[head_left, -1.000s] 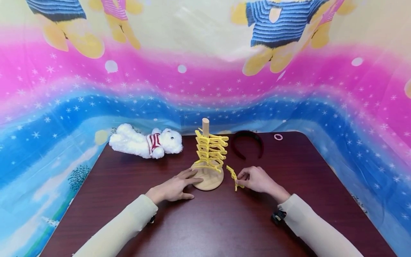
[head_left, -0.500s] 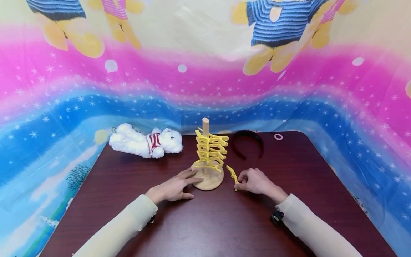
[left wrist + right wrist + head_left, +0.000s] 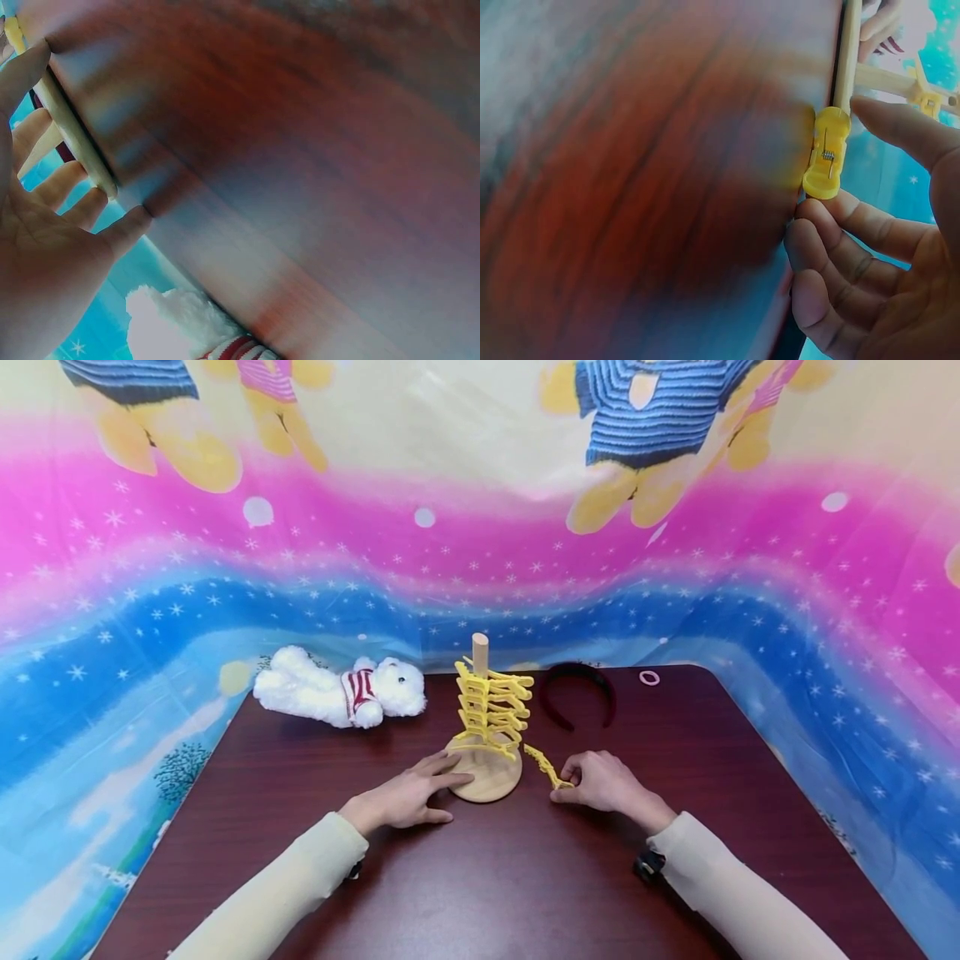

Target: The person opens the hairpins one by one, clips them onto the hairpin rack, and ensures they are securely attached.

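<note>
A round wooden stand point(image 3: 491, 783) with an upright post holds several yellow hair clips point(image 3: 487, 710), stacked up along the post. My left hand point(image 3: 401, 795) rests with spread fingers on the left side of its base; the left wrist view shows fingertips at the base's edge. To the right of the stand, one loose yellow hair clip point(image 3: 542, 764) lies slanting on the table. My right hand point(image 3: 603, 781) has the near end of this clip between thumb and index finger. In the right wrist view the clip's spring end point(image 3: 826, 155) faces the camera, thumb tip close to its upper edge.
A white plush bear point(image 3: 322, 689) in a red-striped shirt lies at the back left of the brown table point(image 3: 480, 893). Behind the right hand are a dark red headband point(image 3: 611, 697) and, farther right, a small pink ring point(image 3: 649, 678). A printed cloth point(image 3: 480, 552) hangs behind.
The loose clip has turned: its near end has swung right toward the palm, its far end slightly left. My right fingers have shifted slightly; the left hand stays put.
</note>
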`<state>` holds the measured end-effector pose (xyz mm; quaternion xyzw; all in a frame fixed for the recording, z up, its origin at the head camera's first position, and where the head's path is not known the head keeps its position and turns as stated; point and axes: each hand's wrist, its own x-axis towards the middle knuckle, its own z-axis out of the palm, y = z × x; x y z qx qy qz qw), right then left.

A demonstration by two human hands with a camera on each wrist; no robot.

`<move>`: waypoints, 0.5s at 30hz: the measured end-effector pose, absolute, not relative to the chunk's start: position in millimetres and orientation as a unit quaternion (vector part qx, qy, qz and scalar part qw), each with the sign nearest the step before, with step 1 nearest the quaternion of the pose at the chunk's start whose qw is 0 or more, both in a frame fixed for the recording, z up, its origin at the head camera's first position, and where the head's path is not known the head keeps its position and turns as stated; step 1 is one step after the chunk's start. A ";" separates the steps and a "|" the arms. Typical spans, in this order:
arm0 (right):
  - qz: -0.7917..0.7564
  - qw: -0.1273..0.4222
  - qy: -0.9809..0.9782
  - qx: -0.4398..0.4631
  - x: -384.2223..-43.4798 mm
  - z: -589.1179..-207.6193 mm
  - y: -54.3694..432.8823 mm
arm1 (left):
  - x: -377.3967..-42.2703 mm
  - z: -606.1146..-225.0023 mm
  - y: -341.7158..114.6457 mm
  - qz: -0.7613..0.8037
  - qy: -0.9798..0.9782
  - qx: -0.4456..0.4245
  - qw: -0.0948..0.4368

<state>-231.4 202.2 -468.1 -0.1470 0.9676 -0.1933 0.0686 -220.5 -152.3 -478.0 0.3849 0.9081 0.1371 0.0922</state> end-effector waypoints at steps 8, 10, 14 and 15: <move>-0.170 0.062 0.974 -0.140 -231.6 -467.5 199.5 | -220.3 -477.1 -152.3 0.140 0.904 0.396 0.074; -0.169 0.064 0.974 -0.137 -231.5 -467.4 199.5 | -219.7 -476.7 -152.5 0.140 0.904 0.397 0.074; -0.165 0.069 0.975 -0.136 -231.8 -467.3 199.3 | -219.3 -476.9 -153.0 0.140 0.904 0.396 0.075; -0.163 0.067 0.975 -0.136 -232.0 -467.4 199.4 | -219.3 -477.0 -153.0 0.139 0.905 0.396 0.076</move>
